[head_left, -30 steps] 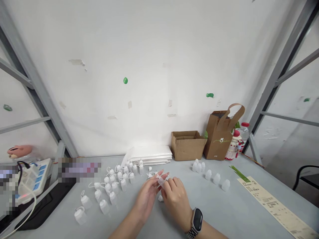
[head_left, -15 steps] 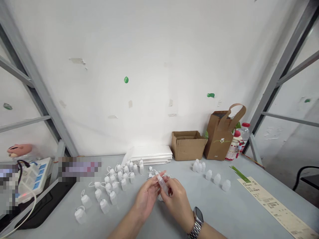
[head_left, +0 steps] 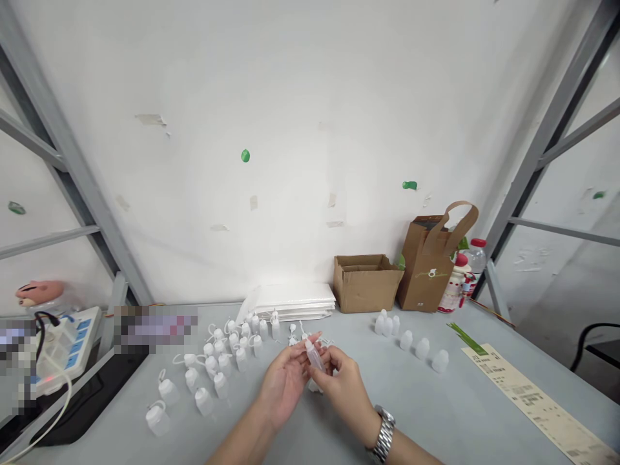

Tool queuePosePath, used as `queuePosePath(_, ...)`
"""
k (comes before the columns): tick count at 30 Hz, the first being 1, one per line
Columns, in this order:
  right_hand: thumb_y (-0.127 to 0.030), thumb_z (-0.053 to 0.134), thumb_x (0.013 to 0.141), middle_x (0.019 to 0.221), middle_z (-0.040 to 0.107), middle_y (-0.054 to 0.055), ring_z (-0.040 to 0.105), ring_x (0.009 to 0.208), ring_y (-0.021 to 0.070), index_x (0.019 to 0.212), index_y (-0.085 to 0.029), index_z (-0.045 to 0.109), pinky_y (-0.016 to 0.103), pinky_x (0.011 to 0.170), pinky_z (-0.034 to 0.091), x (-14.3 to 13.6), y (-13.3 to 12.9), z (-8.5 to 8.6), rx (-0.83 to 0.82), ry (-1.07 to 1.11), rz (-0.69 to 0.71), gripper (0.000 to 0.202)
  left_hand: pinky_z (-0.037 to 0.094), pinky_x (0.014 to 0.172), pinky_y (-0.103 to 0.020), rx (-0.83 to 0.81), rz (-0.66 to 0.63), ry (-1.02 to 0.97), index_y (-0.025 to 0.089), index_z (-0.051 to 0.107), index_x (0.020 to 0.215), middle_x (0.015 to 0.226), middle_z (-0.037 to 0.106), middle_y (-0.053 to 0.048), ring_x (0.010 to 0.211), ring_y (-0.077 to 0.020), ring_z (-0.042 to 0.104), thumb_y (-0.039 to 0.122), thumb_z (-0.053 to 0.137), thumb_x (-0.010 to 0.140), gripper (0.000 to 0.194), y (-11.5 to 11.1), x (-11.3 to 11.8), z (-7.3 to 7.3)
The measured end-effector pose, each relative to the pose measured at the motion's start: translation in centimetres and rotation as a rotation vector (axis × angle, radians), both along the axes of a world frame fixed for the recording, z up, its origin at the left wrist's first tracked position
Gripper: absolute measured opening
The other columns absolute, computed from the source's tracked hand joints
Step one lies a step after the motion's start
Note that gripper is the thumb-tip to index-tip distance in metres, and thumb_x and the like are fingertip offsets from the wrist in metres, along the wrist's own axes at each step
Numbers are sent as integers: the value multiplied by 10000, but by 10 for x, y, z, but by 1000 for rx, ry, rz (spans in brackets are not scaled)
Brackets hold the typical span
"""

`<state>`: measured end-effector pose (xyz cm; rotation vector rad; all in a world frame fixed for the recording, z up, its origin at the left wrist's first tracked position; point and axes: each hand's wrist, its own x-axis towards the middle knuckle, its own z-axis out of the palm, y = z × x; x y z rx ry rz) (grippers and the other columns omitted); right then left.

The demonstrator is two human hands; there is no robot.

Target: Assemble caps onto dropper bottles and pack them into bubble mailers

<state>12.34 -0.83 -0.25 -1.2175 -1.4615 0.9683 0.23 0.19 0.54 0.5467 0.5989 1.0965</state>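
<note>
Looking through the head camera, I find my right hand (head_left: 343, 378) pinching a small translucent bottle (head_left: 314, 355) between thumb and fingers, nozzle tilted up, in front of and left of the cardboard box (head_left: 368, 290). My left hand (head_left: 285, 387) cups beside the bottle, fingertips by its nozzle; whether those fingers grip it, I cannot tell. I can make out no writing on the bottle. Well left of the box and nearer me stand capped bottles (head_left: 203, 402) with looped tethers; to its front right are plain bottles (head_left: 440, 361). White packages (head_left: 290, 300) lie stacked just left of the box. Right beside it, a brown paper bag (head_left: 423, 289) carries a white emblem and pale script too small for me to read. Further right and forward of the box, a printed strip (head_left: 526, 391) shows rows of dark text, likewise illegible.
</note>
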Motion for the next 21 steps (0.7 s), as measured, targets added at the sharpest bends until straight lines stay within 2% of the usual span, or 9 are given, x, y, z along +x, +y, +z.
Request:
queuePosePath(9,-214,636,614,481,379,-85,341,474,76,541,-197,386,211,470,278,-1,6,-2,-147,181,94,261,386,874,-321,-33,-7,-53,109,616,1072,796,678,-80,855,-197,608,171,445,741,377,1,-1,-1)
queuePosePath(16,-243,705,578,472,405,-85,357,471,71,535,-184,413,213,479,276,-1,5,-2,-163,244,124,301,420,766,-277,-81,-2,-125,85,583,1114,766,662,-79,752,-162,604,142,432,771,378,-1,-1,2)
queuePosePath(18,-308,745,554,453,434,-78,381,452,74,537,-177,439,218,475,283,1,9,-2,-204,296,189,333,432,715,-272,-82,13,-106,90,599,1087,771,662,-77,708,-157,600,144,431,777,357,0,-1,1)
queuePosePath(21,-407,737,590,515,544,-21,459,478,92,601,-141,554,238,516,335,6,14,1,-280,437,383,323,440,655,-261,-33,55,-49,121,633,1026,842,672,-72,667,-146,588,167,439,791,308,2,-1,0)
